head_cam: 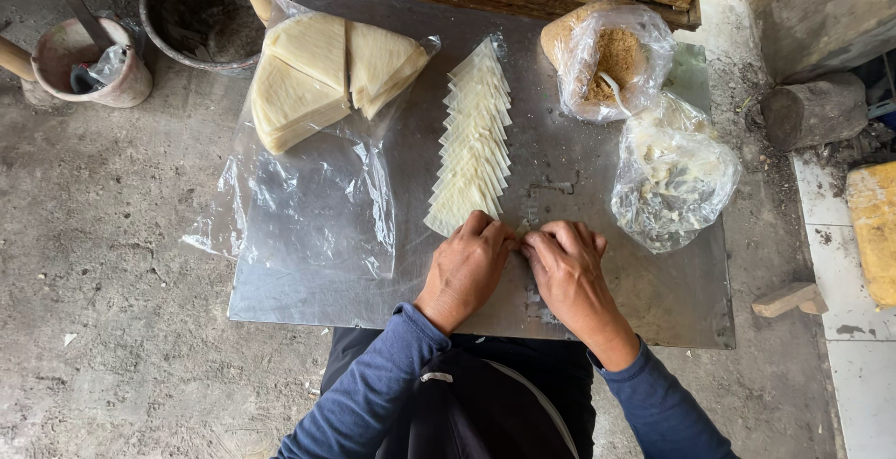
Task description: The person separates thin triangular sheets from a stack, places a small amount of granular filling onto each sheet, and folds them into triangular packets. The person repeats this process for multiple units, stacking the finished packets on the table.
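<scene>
Head view. My left hand (465,271) lies knuckles-up on the metal sheet (308,300), fingers curled down and inward, the fingertips meeting those of my right hand (567,268). The right hand sits the same way, wrist bent, fingers bunched toward the left. Both are closed over something small pinched between them; my fingers hide it and I cannot tell what it is. Both forearms, in blue sleeves, come up from the bottom edge and angle toward each other.

The left fingertips touch the near end of a row of overlapped pastry wrappers (473,137), pale square sheets running away from me up the sheet's middle. Left of the row, a stack of triangular folded wrappers (322,72) rests on an opened clear plastic bag (308,207). Right of the row stand two plastic bags: the farther holds brown crumbly filling (616,53), the nearer a pale shredded filling (672,174), just beyond my right hand.
</scene>
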